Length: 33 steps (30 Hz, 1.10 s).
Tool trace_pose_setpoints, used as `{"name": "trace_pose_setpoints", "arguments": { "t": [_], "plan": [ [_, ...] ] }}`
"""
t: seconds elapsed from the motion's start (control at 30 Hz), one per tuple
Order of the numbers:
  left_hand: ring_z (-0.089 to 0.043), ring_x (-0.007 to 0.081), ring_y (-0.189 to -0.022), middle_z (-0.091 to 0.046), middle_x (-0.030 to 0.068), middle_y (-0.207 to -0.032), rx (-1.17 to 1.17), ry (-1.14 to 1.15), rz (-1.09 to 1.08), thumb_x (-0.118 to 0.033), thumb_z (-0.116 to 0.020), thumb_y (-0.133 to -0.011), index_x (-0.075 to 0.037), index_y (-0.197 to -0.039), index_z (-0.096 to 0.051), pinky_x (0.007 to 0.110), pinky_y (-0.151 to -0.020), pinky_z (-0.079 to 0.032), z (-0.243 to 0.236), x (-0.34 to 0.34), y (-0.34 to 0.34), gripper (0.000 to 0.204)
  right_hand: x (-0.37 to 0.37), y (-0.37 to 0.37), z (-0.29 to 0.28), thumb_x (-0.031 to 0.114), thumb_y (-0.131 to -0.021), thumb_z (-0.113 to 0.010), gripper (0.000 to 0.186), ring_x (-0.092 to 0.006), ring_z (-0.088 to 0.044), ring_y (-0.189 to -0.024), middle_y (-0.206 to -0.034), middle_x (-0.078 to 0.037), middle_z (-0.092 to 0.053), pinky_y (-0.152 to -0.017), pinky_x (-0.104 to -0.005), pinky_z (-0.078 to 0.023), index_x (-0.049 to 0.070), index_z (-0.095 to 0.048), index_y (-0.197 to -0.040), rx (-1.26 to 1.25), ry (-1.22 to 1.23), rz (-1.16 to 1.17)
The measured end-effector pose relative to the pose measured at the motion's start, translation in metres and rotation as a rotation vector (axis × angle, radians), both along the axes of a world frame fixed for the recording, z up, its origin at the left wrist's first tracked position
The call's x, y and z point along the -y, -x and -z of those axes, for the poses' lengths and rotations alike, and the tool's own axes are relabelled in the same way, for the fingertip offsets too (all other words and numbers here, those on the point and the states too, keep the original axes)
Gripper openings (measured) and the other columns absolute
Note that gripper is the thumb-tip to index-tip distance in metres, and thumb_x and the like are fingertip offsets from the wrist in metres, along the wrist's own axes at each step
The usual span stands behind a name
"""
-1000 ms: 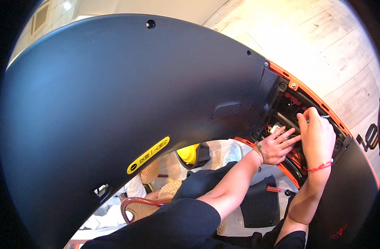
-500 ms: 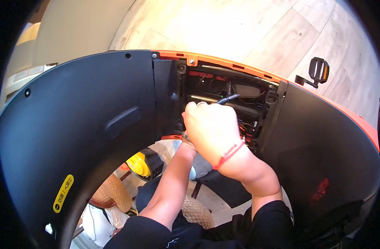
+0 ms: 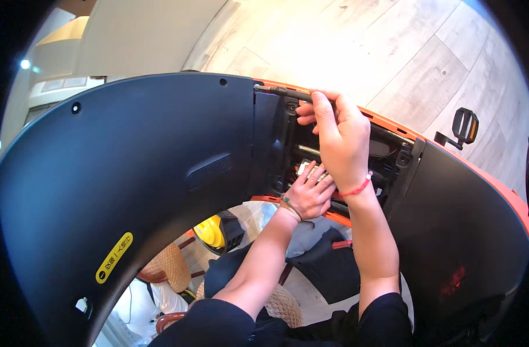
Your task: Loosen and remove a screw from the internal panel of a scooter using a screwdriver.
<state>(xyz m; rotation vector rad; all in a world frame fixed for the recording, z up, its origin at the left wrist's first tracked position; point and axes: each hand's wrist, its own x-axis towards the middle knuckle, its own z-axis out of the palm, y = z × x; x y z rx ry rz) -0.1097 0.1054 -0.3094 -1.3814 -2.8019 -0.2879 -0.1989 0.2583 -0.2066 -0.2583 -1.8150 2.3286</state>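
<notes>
R hand (image 3: 341,139) is pinching a thin black tool (image 3: 287,92) at the top edge of the opening (image 3: 386,151) in the black panel (image 3: 137,173), fingers clenched on it; L hand (image 3: 309,194) is reaching inside the opening's lower part, fingers curled loosely on small parts there, grip unclear

floor: pale wood-look planks (image 3: 391,52), across the top of the view
mirror: black-framed, on a stalk (image 3: 464,126), far right above the orange trim
sticker: yellow oval label (image 3: 114,257), lower left of the dark panel
helmet: yellow (image 3: 209,231), below the panel's edge
woven seats: tan wicker (image 3: 170,265), beside the helmet
</notes>
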Motion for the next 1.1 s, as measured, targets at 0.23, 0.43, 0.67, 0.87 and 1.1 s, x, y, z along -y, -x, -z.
{"name": "trace_pose_setpoints", "arguments": {
  "t": [0.23,0.43,0.67,0.87,1.1],
  "plan": [
    [-0.042,0.0328,-0.132,-0.055,0.0084,-0.131,0.022,0.026,0.021,-0.029,-0.066,-0.073,-0.009,-0.11,-0.067,0.052,-0.113,-0.029,0.002,0.003,0.0,0.042,0.013,0.008,0.014,0.015,-0.096,-0.057,0.021,-0.0145,-0.069,-0.069,-0.08,-0.012,-0.071,-0.059,-0.0249,-0.051,-0.004,-0.063,-0.102,-0.017,-0.057,0.075],
    [-0.042,0.0333,-0.132,-0.054,0.0086,-0.132,0.002,-0.001,0.017,-0.028,-0.065,-0.073,-0.008,-0.11,-0.066,0.052,-0.113,-0.028,0.001,0.002,0.001,0.042,0.016,0.015,0.02,0.015,-0.097,-0.056,0.023,-0.012,-0.068,-0.07,-0.083,-0.01,-0.071,-0.059,-0.0225,-0.049,-0.005,-0.063,-0.105,0.009,-0.085,0.047],
    [-0.04,0.0335,-0.135,-0.054,0.0088,-0.133,0.016,0.005,0.023,-0.028,-0.065,-0.073,-0.008,-0.11,-0.067,0.052,-0.114,-0.028,0.0,0.002,0.001,0.042,0.017,0.016,0.024,0.016,-0.095,-0.058,0.021,-0.0165,-0.07,-0.067,-0.076,-0.013,-0.071,-0.06,-0.0269,-0.053,-0.005,-0.063,-0.099,-0.002,0.002,0.099],
    [-0.039,0.0334,-0.135,-0.054,0.0091,-0.133,0.018,-0.005,0.012,-0.027,-0.065,-0.072,-0.008,-0.108,-0.067,0.052,-0.114,-0.028,0.0,0.002,0.001,0.041,0.017,0.017,0.02,0.015,-0.097,-0.057,0.023,-0.0123,-0.068,-0.069,-0.082,-0.011,-0.071,-0.059,-0.0221,-0.05,-0.005,-0.063,-0.105,0.003,-0.023,0.028],
    [-0.04,0.0334,-0.134,-0.055,0.0091,-0.13,0.007,-0.014,0.01,-0.027,-0.066,-0.071,-0.007,-0.107,-0.066,0.052,-0.113,-0.029,0.003,0.004,0.0,0.041,0.019,0.023,0.02,0.014,-0.096,-0.058,0.021,-0.0141,-0.069,-0.068,-0.078,-0.012,-0.071,-0.061,-0.0248,-0.053,-0.005,-0.064,-0.101,-0.079,-0.252,0.067]
  ]
}}
